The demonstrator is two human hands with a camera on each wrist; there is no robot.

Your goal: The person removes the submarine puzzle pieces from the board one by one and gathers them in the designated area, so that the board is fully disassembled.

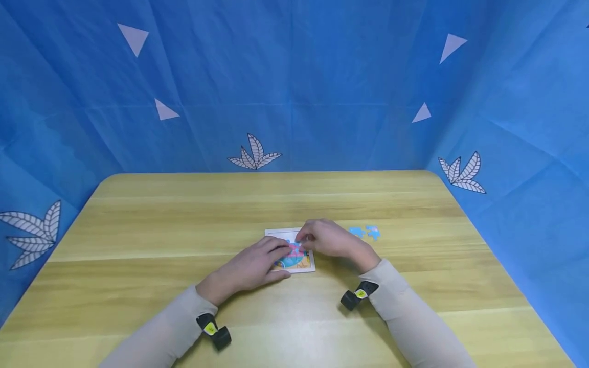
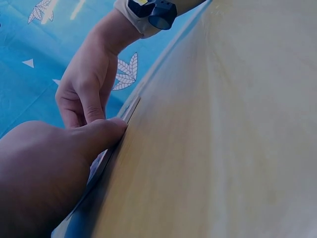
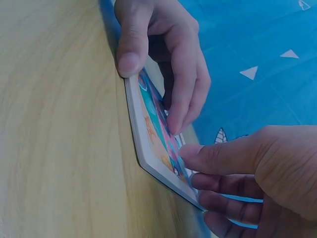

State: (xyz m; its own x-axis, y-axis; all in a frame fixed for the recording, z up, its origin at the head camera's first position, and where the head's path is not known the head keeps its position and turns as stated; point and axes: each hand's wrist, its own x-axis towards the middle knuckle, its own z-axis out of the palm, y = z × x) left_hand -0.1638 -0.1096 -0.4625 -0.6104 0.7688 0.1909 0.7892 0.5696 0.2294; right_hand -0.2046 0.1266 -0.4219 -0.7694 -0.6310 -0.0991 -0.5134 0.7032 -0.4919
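Note:
A small jigsaw puzzle in a white-bordered frame (image 1: 303, 269) lies on the table, its picture coloured in pink, teal and orange. Over its left side rests my left hand (image 1: 253, 263), fingers on the picture and thumb along the near border. In the right wrist view that left thumb (image 3: 130, 63) sits on the border. My right hand (image 1: 329, 239) bends over the puzzle's upper right part, thumb and fingers pinching a puzzle piece mostly hidden by them. Seen from the right wrist, the right thumb (image 3: 193, 154) is down at the picture surface.
Two loose blue puzzle pieces, one (image 1: 356, 231) nearer my right wrist and one with some pink (image 1: 373, 232), lie to the right of the frame. The wooden table (image 1: 184, 204) reaches back to a blue cloth backdrop (image 1: 340, 76). Each wrist wears a black camera.

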